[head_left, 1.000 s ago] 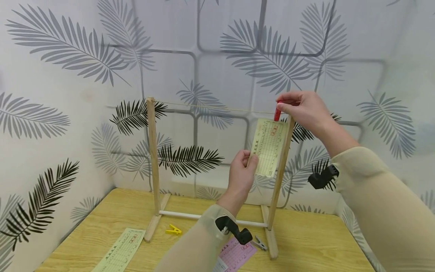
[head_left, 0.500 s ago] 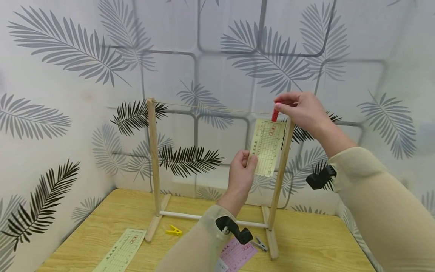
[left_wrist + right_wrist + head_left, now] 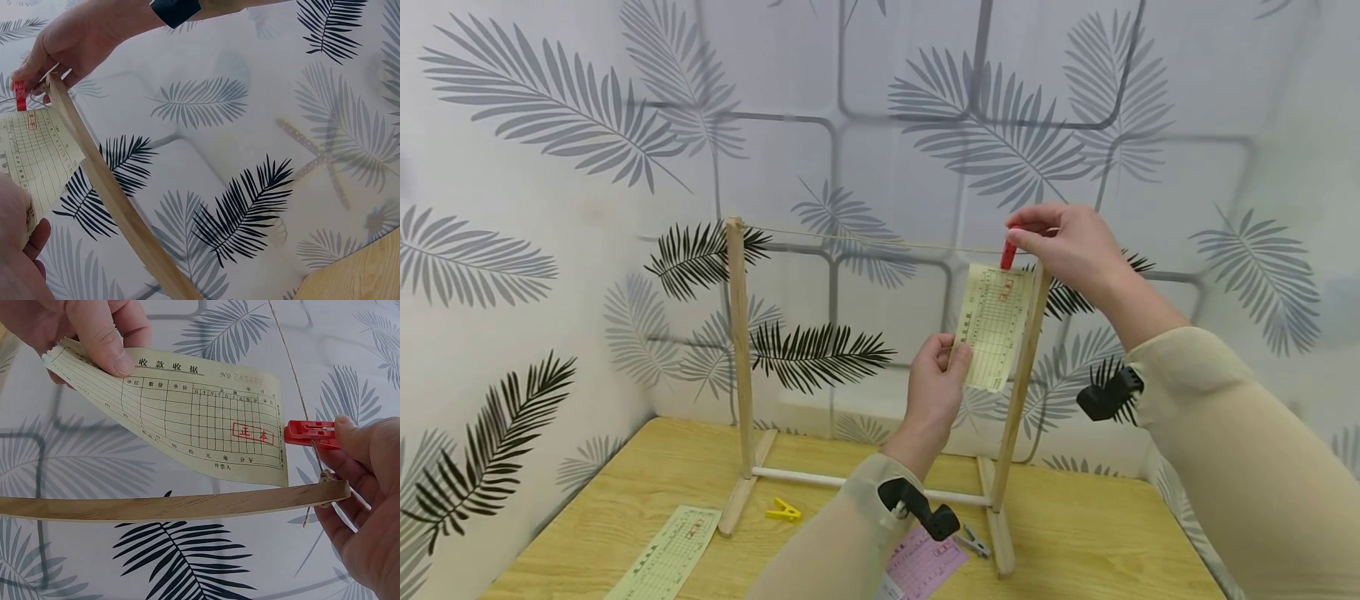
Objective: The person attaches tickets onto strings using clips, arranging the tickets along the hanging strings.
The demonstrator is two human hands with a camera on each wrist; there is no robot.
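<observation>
A pale yellow receipt slip [image 3: 996, 325] hangs upright beside the right post of a wooden frame. My left hand [image 3: 936, 379] pinches its lower left edge between thumb and fingers. At the top edge, a red clothespin [image 3: 1009, 250] sits on the string [image 3: 880, 240] near the post; my right hand [image 3: 1075, 246] pinches its handles. In the right wrist view the clothespin [image 3: 306, 433] meets the end of the receipt [image 3: 206, 419], close to the red stamp. The receipt bows between the left hand's thumb [image 3: 112, 353] and the clothespin.
The frame's left post [image 3: 739, 342] and right post [image 3: 1022, 383] stand on the wooden table [image 3: 1090, 533], joined low by a white bar [image 3: 797, 476]. A yellow clothespin [image 3: 784, 509], a grey clothespin [image 3: 973, 542], another yellow receipt [image 3: 666, 554] and a pink receipt [image 3: 925, 562] lie there.
Both hands stay almost in place. The right hand and red clothespin have shifted slightly left since a second ago; the receipt's tilt varies a little.
</observation>
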